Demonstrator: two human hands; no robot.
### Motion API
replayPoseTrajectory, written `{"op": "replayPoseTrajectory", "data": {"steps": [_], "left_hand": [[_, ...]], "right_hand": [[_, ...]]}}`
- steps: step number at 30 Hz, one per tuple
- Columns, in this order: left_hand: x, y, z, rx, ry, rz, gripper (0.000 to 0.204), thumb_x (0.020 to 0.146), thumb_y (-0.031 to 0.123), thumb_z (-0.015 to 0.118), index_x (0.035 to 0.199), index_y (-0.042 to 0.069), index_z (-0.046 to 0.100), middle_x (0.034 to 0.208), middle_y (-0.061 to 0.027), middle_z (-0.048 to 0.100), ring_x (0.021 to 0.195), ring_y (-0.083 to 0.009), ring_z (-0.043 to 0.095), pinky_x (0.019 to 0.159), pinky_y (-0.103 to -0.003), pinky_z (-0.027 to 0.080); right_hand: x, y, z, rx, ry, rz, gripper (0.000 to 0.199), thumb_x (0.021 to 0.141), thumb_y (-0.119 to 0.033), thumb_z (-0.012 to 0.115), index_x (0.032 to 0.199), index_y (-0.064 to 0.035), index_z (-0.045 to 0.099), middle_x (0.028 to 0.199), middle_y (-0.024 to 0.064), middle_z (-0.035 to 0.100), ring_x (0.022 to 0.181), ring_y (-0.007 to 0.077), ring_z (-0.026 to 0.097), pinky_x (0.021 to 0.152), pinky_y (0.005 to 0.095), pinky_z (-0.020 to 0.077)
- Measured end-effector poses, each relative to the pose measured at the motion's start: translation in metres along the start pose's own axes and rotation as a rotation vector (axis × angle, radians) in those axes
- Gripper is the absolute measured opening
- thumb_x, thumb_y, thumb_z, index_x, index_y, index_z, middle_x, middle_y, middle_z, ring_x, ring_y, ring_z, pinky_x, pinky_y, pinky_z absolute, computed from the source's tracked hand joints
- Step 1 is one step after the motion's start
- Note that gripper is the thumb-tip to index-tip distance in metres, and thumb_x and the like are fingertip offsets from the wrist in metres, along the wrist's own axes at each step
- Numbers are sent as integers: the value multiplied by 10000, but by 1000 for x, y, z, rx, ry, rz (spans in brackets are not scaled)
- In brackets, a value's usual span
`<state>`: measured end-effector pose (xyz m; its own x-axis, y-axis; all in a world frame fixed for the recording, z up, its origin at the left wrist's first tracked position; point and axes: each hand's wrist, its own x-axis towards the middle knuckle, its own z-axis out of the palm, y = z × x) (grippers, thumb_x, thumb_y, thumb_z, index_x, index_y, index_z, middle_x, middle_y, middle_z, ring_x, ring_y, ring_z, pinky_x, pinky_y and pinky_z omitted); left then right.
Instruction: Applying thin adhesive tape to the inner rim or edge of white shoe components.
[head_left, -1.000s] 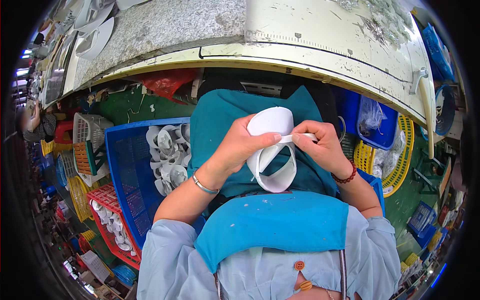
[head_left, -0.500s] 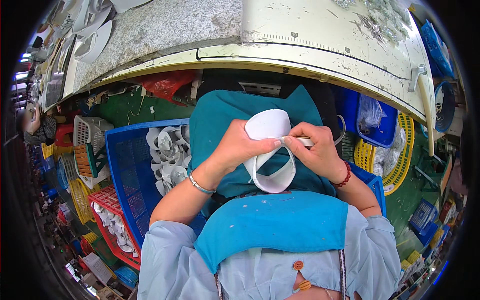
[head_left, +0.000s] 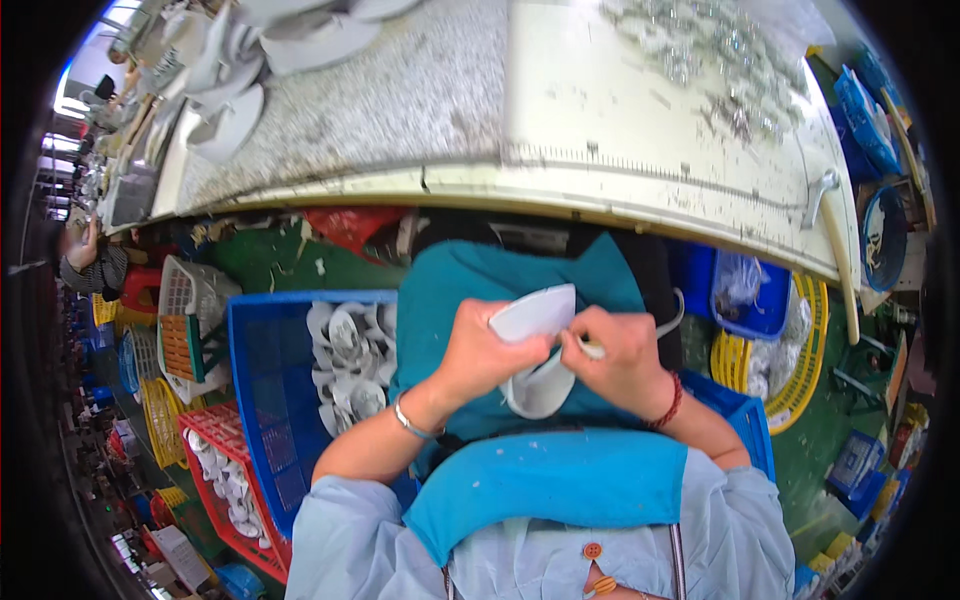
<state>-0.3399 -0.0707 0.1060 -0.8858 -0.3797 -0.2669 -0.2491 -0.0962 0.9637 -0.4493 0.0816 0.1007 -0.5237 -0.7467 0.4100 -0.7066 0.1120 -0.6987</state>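
Above my lap I hold a white, curved, band-like piece that looks like a slipper upper, with one lobe at the top and another hanging lower down. My left hand grips its left side, thumb toward the middle. The closed fingers of my right hand pinch a narrow pale strip against the middle of the piece. A loop of that strip seems to curve out behind my right hand. The join between strip and piece is hidden by my fingers. A teal apron lies beneath.
At my left stands a blue crate with several similar white pieces; a red crate is beside it. Ahead runs the workbench, with shiny clear bits at its right. A blue bin and yellow basket sit right.
My view has tilted, so the bench and lap appear lower. The white piece has turned so its upper lobe tips over to the right; my right hand has curled more closely over the strip.
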Motion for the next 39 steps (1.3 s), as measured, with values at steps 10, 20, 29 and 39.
{"op": "replayPoseTrajectory", "data": {"steps": [10, 20, 29, 39], "left_hand": [[-55, 37, -189, 1136, -139, -290, 373, 692, 292, 724, 944, 21, 681, 881, -153, 681, 809, -242, 665, 735, -334, 514], [112, 84, -346, 1681, 969, 138, 401, 787, 250, 610, 1127, 42, 575, 1178, -161, 594, 1104, -318, 552, 925, -493, 400], [113, 128, -232, 847, 395, 160, 364, 740, 115, 645, 1098, 59, 624, 733, -63, 647, 701, -282, 604, 775, -354, 448], [115, 155, -137, 1505, 197, 568, 639, 666, 159, 725, 1245, 7, 503, 1113, -175, 551, 1035, -312, 552, 907, -353, 431]], "right_hand": [[-16, 44, -8, 206, -245, 330, 249, 852, -229, 670, 729, -17, 626, 578, 131, 566, 496, 266, 569, 472, 316, 431], [-15, 36, -6, 379, -286, 290, 224, 852, -209, 673, 775, 2, 672, 635, 109, 612, 534, 186, 578, 503, 297, 429], [-42, 56, -14, 574, -174, 532, 205, 916, -91, 464, 868, 45, 610, 714, 81, 588, 623, 111, 498, 596, 257, 417], [-25, 46, -7, 623, -103, 384, 129, 916, -109, 586, 887, 12, 618, 725, 32, 597, 626, 58, 490, 557, 217, 400]]}}
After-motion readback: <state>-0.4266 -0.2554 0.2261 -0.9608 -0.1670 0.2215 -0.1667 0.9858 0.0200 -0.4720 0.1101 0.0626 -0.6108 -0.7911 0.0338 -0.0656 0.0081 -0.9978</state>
